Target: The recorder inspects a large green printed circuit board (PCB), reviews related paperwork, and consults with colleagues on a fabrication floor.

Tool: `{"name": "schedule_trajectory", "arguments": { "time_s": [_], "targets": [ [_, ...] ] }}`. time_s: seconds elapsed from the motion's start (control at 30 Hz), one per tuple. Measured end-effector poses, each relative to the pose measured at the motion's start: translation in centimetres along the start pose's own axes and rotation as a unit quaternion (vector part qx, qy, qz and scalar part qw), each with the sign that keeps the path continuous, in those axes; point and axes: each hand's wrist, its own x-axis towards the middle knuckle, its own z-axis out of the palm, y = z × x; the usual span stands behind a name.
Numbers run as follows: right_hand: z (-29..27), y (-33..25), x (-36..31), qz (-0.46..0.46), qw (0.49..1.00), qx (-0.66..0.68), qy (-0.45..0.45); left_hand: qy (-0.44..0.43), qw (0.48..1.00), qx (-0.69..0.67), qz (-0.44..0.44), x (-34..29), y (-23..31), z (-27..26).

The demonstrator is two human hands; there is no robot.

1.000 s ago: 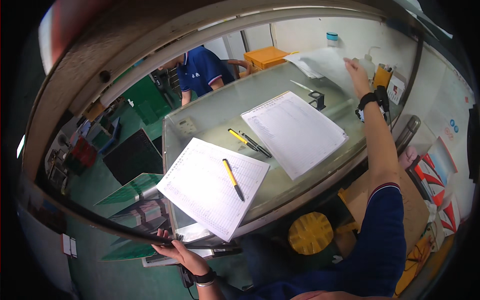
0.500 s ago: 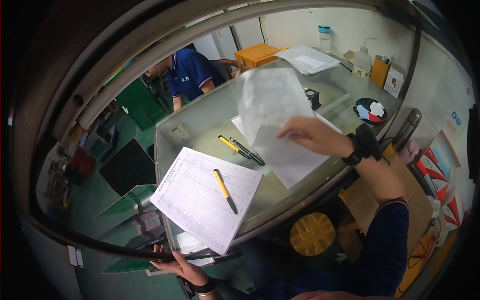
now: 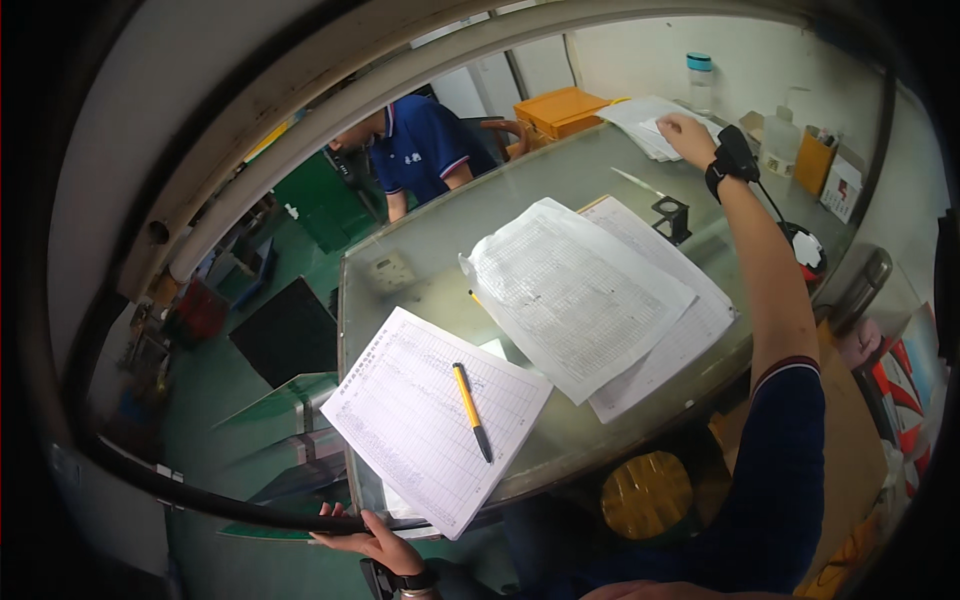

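Note:
My left hand (image 3: 378, 548) is at the near left corner of the glass-topped table, thumb and fingers closed around a dark curved bar (image 3: 250, 512). At the far right my right hand (image 3: 690, 142) rests with curled fingers over a stack of papers (image 3: 650, 150); what it pinches, if anything, is hidden. A wrinkled translucent gridded sheet (image 3: 575, 300) lies mid-table, partly over another printed form (image 3: 690, 320). Nearer me is a filled-in paper form (image 3: 400, 400) with a yellow-and-black pen (image 3: 468, 410) on it. Another pen's yellow end (image 3: 474, 294) peeks from under the translucent sheet.
A black folding magnifier (image 3: 670, 218) stands near a thin pointed tool (image 3: 640, 184). Behind are an orange box (image 3: 560, 115), a squeeze bottle (image 3: 780, 140) and a pen holder (image 3: 815, 165). A co-worker in blue (image 3: 430, 145) sits beyond the table; a yellow-topped stool (image 3: 645, 495) is below its near edge.
The translucent sheet has dropped flat onto the table, covering most of the two pens there. My right hand has moved away from it to the far paper stack. My left hand keeps its hold.

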Motion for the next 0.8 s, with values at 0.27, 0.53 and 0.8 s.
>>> {"name": "schedule_trajectory", "arguments": {
  "time_s": [0.27,0.53,0.8],
  "targets": [
    [9.9,9.4,2.9,0.045,0.979,-0.196,-0.016,-0.007,0.999,0.039,-0.003,-0.1,0.0,0.3],
    [11.2,13.0,7.1,0.039,0.98,-0.194,-0.017,0.002,0.998,0.054,0.025,0.0,-0.4,-0.2],
    [7.2,9.1,3.3,0.018,0.981,-0.19,0.024,-0.001,0.996,0.082,0.034,0.0,-0.2,0.1]
  ]
}}
